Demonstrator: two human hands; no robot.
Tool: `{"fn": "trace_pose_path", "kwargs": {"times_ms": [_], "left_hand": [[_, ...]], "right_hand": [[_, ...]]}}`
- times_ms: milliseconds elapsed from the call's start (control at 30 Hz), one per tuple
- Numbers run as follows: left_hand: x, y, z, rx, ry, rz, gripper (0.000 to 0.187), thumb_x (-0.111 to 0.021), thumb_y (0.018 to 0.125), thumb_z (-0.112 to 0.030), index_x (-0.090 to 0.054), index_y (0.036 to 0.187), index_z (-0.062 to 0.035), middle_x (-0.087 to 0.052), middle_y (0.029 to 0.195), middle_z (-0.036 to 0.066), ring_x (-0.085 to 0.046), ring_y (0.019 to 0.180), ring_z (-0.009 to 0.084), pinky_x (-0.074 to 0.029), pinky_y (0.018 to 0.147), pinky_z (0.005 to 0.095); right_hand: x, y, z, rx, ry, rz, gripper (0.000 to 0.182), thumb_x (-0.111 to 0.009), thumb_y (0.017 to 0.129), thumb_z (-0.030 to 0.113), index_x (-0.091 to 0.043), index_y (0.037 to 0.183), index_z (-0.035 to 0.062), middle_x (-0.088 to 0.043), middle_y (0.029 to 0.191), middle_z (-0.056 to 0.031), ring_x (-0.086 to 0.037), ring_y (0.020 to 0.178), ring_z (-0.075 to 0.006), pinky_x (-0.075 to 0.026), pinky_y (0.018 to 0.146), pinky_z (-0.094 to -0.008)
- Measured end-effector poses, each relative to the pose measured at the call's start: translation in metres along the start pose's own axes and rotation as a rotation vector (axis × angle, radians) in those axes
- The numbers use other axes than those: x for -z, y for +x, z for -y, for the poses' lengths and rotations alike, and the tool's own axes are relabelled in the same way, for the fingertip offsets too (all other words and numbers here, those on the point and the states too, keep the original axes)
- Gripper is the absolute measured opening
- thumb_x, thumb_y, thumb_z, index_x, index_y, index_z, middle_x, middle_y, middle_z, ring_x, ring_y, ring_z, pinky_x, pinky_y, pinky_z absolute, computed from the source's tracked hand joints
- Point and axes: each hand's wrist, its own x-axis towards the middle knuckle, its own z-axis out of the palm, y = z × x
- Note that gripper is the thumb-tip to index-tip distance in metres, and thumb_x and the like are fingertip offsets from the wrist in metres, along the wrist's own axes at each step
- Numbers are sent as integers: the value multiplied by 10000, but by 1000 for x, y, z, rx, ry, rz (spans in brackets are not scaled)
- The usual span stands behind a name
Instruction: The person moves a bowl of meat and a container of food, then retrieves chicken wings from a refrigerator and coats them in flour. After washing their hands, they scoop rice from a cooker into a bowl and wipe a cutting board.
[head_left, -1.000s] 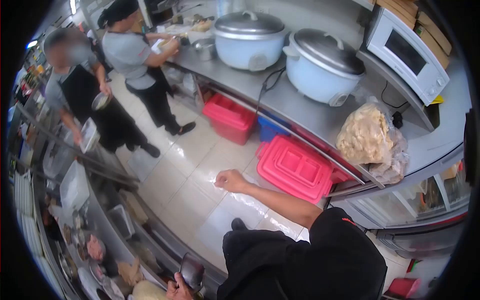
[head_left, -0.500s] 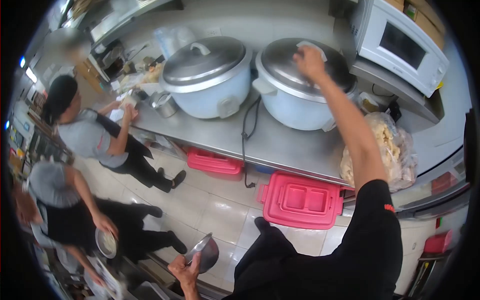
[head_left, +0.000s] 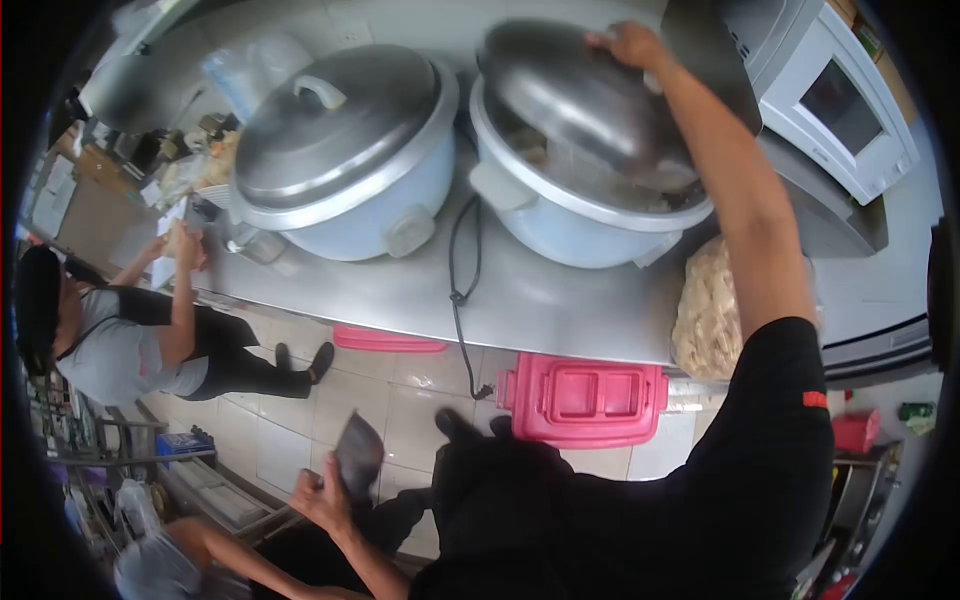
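Observation:
My right hand (head_left: pixel 634 50) grips the domed metal lid (head_left: pixel 575 95) at its top. That lid is tilted up over the large pale-blue rice cooker (head_left: pixel 560 230) on the right, and part of the inside shows under the lid's near edge. Low on the left, my left hand (head_left: pixel 322 497) is closed around a metal bowl (head_left: pixel 360 457), held away from my body above the floor. Beside the first cooker stands a second rice cooker (head_left: pixel 370 215), its own lid (head_left: pixel 340 120) seated on top.
A steel counter (head_left: pixel 560 310) carries both cookers, a dark power cord (head_left: pixel 455 300) and a bulging plastic bag (head_left: pixel 705 315). A white microwave (head_left: pixel 840 110) stands at the right. Below sits a pink lidded bin (head_left: pixel 585 400). One co-worker (head_left: pixel 130 335) stands at left; another (head_left: pixel 190 560) bends lower down.
The right cooker's lid has gone from lying flat to raised and tilted in my right hand. My view has shifted closer to the counter. My left hand still holds the bowl.

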Motion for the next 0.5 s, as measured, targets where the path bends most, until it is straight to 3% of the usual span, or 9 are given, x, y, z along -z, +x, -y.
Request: {"fn": "trace_pose_path", "kwargs": {"times_ms": [100,167,200,233,300,333,367,433,500], "left_hand": [[-20,33,20,-16,-111,-13,561,-698,758,-253,-281,479,-2,-226,435,69,-195,437,166,-179,405,354],[-34,54,27,-35,-182,-18,555,-699,761,-252,-289,479,-7,-226,435,60,-193,435,156,-174,397,346],[-40,65,30,-37,-206,-7,555,-699,761,-252,-289,479,-7,-226,435,60,-193,435,156,-174,397,346],[-46,74,34,-34,-233,-6,554,-702,758,-256,-296,477,-7,-236,427,61,-196,429,154,-175,393,345],[-56,93,42,-28,-280,-6,552,-705,756,-261,-302,476,-7,-246,419,61,-200,424,153,-177,390,343],[-59,102,46,-35,-251,19,553,-707,754,-264,-306,473,-7,-258,412,65,-206,418,153,-180,388,345],[-62,112,50,-44,-218,45,553,-709,752,-267,-310,471,-7,-270,405,68,-213,413,153,-184,386,347],[-65,128,55,-61,-230,54,559,-718,741,-273,-309,467,-9,-283,399,67,-219,409,152,-184,386,355],[-68,143,60,-135,-243,67,568,-729,729,-282,-302,470,-10,-275,402,63,-212,410,152,-180,387,360]], "right_hand": [[32,18,-4,-134,49,-82,568,-540,785,554,-595,1108,90,-577,1113,-188,-560,1035,-248,-415,898,-355],[62,23,6,-159,163,16,480,-537,830,466,-621,954,10,-643,908,-163,-612,779,-281,-473,676,-363],[72,15,14,-247,396,23,455,-535,843,433,-615,935,-6,-642,845,-170,-606,737,-301,-465,636,-377],[82,9,21,-250,373,13,455,-535,843,433,-615,935,-6,-642,845,-170,-606,737,-301,-465,636,-377],[92,6,32,-348,372,5,470,-549,832,445,-617,943,-7,-638,896,-177,-610,820,-297,-473,695,-371],[72,19,14,-262,139,-193,371,-549,841,334,-619,969,-7,-625,974,-187,-602,925,-287,-480,766,-359],[85,15,16,-416,459,105,773,-588,724,605,-509,1189,-7,-538,1174,-184,-532,1063,-288,-404,907,-360],[86,-4,40,-389,287,-13,749,-612,731,566,-500,1201,-6,-548,1160,-175,-539,1054,-264,-409,898,-344],[90,-9,50,-356,226,32,753,-615,728,564,-496,1208,-4,-555,1149,-176,-541,1050,-263,-408,900,-342]]}}
